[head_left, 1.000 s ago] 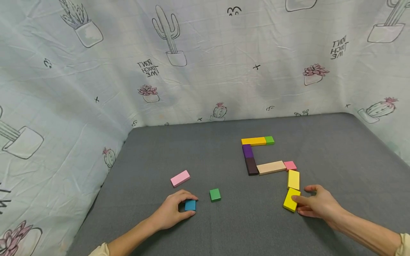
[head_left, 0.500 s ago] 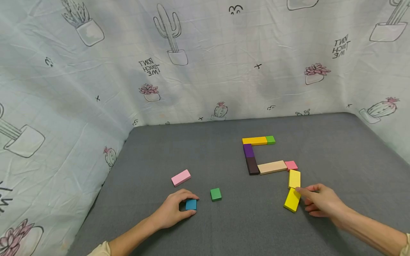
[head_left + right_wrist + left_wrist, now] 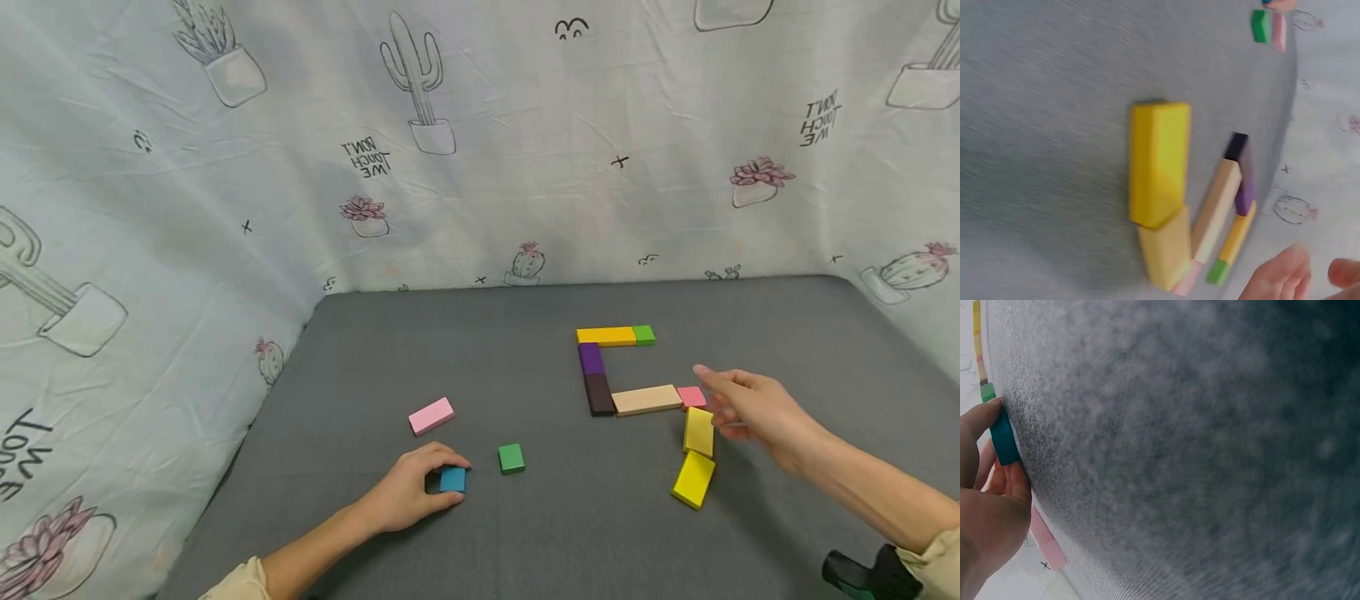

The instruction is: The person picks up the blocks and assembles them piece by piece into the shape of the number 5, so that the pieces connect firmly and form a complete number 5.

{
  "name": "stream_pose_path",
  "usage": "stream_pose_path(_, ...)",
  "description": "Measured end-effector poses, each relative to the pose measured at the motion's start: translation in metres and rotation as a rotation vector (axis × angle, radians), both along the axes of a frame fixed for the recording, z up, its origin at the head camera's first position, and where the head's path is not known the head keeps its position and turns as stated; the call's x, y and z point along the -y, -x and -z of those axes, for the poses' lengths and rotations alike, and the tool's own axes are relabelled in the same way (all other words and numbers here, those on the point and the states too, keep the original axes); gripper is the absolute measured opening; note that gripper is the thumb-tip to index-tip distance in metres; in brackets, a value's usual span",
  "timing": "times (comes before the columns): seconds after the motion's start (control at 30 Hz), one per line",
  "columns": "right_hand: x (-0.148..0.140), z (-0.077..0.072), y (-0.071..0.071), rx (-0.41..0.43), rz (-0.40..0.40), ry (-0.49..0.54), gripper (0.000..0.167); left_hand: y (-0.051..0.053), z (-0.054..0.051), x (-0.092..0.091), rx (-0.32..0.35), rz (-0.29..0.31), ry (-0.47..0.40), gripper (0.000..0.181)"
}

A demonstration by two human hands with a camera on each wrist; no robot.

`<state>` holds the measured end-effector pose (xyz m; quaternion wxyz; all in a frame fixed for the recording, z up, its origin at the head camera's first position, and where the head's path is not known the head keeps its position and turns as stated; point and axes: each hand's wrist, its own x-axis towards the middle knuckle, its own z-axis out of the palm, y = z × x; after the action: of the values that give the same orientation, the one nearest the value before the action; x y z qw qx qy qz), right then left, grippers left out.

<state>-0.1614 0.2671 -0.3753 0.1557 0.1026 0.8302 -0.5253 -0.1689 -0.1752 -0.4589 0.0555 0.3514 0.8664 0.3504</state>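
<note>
My left hand holds a small blue block between thumb and fingers on the grey cloth; the left wrist view shows the same blue block pinched. Over the right end of a row of blocks hovers my right hand, empty, its fingers loosely bent. Below it lie a yellow block and a brighter yellow block, touching at an angle. A coral pink block sits beside the raised fingers. In the right wrist view the bright yellow block lies apart from the hand.
The row continues with a beige block, a dark block, a purple block, an orange-yellow block and a light green block. A green block and a pink block lie loose near the left hand.
My right hand has let go of the bright yellow block and moved up and away, over the coral pink block. The left hand stays on the blue block. The head view has shifted slightly.
</note>
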Motion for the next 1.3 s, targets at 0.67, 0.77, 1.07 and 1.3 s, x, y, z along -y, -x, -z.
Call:
stream_pose_path(0.67,0.075,-0.002,0.064,0.026,-0.228,0.263,0.066,-0.002,0.003,0.003,0.099,-0.032,-0.018,0.032)
stream_pose_path(0.77,0.088,0.001,0.072,0.029,-0.247,0.286,0.062,-0.002,0.003,0.004,0.107,-0.039,-0.014,0.032)
stream_pose_path(1.07,0.123,0.014,0.100,0.079,-0.311,0.333,0.060,0.000,0.001,0.002,0.127,-0.054,-0.009,0.033)
stream_pose_path(1.3,0.153,0.025,0.113,0.105,-0.315,0.356,0.056,0.001,-0.001,0.002,0.118,-0.055,-0.016,0.033)
